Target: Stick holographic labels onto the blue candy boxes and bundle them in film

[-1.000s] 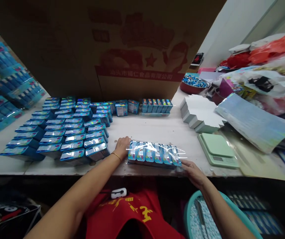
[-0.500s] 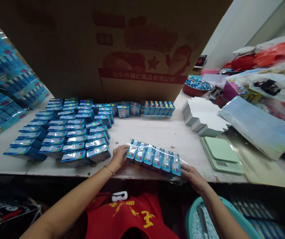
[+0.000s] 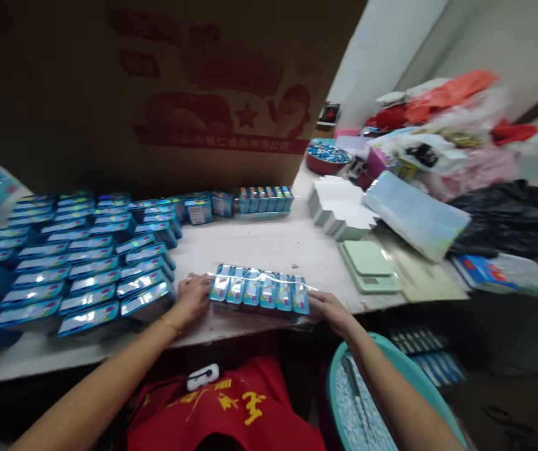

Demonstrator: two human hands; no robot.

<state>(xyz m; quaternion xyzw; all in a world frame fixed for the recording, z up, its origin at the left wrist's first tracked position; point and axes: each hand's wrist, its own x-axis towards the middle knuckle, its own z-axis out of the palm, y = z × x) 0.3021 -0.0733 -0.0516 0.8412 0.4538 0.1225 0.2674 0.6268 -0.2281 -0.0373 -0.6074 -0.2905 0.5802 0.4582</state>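
A row of several small blue boxes in clear plastic wrap (image 3: 259, 291) lies near the table's front edge, with printed faces upward. My left hand (image 3: 195, 295) is at its left end, fingers curled against the wrap. At the right end, my right hand (image 3: 331, 309) holds the loose film, its fingertips partly hidden by the plastic. Many loose blue boxes (image 3: 93, 285) stand in rows to the left. Farther back, another wrapped row of boxes (image 3: 265, 200) stands by the cardboard carton (image 3: 203, 163).
A stack of white cards (image 3: 341, 203) and a pale green scale (image 3: 369, 266) are on the right. Behind them sits a red bowl of blue-wrapped pieces (image 3: 327, 156). Plastic bags (image 3: 447, 144) are heaped at the far right. Below the edge stands a teal tub (image 3: 339, 376) of small pale pieces with tongs.
My view has swung to the right, so the table things appear farther left. The wrapped row of boxes lies more level than before, with both hands still at its ends.
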